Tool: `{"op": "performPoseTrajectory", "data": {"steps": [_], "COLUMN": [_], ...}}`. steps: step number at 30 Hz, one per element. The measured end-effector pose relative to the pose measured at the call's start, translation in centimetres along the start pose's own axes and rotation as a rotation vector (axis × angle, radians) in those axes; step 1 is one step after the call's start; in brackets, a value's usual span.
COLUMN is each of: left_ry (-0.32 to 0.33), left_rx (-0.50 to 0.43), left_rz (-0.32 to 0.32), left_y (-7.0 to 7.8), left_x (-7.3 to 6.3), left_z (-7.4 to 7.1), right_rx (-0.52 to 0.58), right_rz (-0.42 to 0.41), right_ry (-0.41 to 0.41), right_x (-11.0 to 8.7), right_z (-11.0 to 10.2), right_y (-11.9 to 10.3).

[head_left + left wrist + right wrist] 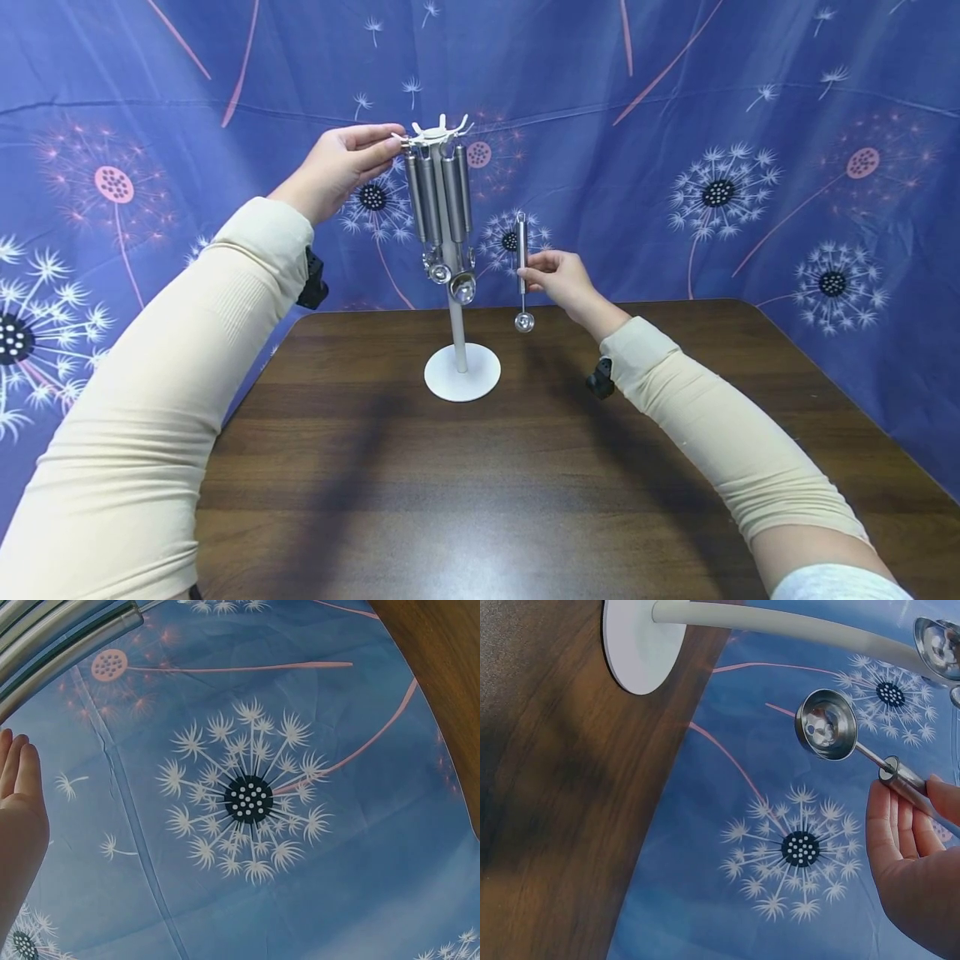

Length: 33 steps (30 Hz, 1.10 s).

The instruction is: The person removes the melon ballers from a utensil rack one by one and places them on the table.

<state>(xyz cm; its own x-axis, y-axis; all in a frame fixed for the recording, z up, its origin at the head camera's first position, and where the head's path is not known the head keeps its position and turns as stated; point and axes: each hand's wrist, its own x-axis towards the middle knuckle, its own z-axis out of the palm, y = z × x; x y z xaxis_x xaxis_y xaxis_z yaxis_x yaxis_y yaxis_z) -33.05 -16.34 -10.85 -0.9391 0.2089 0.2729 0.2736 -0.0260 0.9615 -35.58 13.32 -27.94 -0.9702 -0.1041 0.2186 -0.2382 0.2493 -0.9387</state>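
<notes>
In the head view, a white utensil stand with a ring of hooks at its top holds several steel-handled utensils, bowls hanging down. My left hand is at the top left of the stand, its thumb and fingertips pinching one of the hooks. To the stand's right, my right hand grips a melon baller by its steel handle, upright with the loop on top. The right wrist view shows a small hole in the melon baller's round bowl, thumb and fingers about the handle.
The stand's round white base rests on a dark wooden table, near its far edge. Behind it hangs a blue cloth with dandelion prints. Hanging utensil handles cross the left wrist view's upper left corner.
</notes>
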Motion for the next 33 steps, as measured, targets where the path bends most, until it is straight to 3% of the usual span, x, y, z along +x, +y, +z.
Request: {"op": "performPoseTrajectory", "data": {"steps": [12, 17, 33], "left_ry": [0.028, 0.057, 0.162], "left_rx": [0.004, 0.045, 0.055], "left_rz": [0.043, 0.057, 0.125], "left_y": [-0.3, -0.4, -0.9], "left_x": [0.0, -0.1, 0.0], "left_z": [0.1, 0.2, 0.7], "right_rx": [0.03, 0.029, 0.063], "right_rz": [0.032, 0.054, 0.089], "right_ry": [0.015, 0.019, 0.007], "right_x": [-0.3, -0.3, -0.9], "right_z": [0.1, 0.2, 0.5], "right_y": [0.9, 1.5, 2.9]}}
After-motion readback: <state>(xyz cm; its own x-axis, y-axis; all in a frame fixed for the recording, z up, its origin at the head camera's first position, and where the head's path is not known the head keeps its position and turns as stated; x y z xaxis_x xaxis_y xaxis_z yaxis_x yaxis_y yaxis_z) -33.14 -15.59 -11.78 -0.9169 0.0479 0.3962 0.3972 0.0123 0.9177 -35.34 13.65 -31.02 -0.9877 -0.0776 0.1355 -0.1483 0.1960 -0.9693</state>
